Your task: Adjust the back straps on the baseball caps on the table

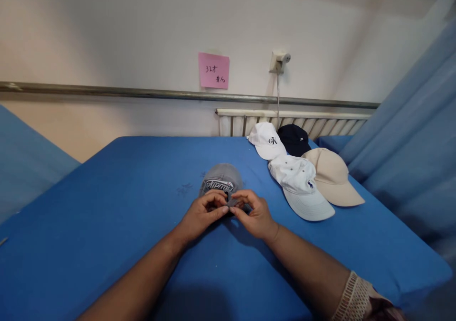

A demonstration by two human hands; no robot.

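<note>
A grey cap (221, 176) with white lettering lies in the middle of the blue table (124, 207), its back turned towards me. My left hand (203, 214) pinches the cap's rear strap from the left, fingers closed. From the right, my right hand (254, 214) pinches the same grey strap, fingers curled on it. The two hands meet at the strap, which they mostly hide.
Several other caps lie at the right of the table: a white one with black letters (266, 140), a dark navy one (295, 138), a white one (301, 185) and a beige one (331, 176). Blue fabric hangs at the right (409, 136). A radiator (292, 121) and pink note (213, 70) are on the wall.
</note>
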